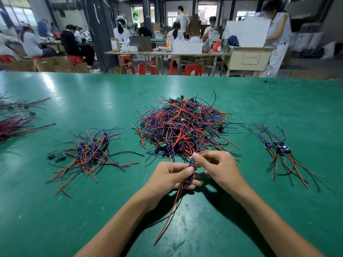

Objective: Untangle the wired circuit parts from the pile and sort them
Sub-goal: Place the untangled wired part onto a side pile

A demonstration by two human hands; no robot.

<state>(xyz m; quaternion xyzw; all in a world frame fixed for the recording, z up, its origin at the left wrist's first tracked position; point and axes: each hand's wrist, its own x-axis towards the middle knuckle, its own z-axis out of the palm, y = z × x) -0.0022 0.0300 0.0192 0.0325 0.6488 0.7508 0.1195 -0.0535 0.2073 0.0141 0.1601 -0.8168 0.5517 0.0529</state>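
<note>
A wide green table (259, 210) fills the lower two thirds of the view from the head camera. Beyond its far edge lies a workshop hall with people seated and standing at wooden benches, red plastic stools (193, 69) and cardboard boxes (55, 65).

At the centre of the table sits the main pile (182, 127), a large tangled mound of red, blue and black wires with small green circuit boards caught in it. To the left of it, well apart, lies a smaller heap (91, 151) of the same wired parts, loosely spread. At the far left edge are two darker wire bundles (13, 125), partly cut off by the frame. To the right of the main pile lies a small sorted group (278, 147) of a few parts with their wires fanned toward the near edge.

Both forearms reach in from the bottom. The left hand (170, 176) is curled around one wired circuit part (189, 178), just in front of the main pile, thumb pressed on its small blue component. The right hand (217, 167) pinches that part's upper wires between thumb and forefinger, just above the left hand. Those wires run up into the near edge of the main pile. The part's red and black leads (171, 210) hang below the left hand toward the near edge of the table.
</note>
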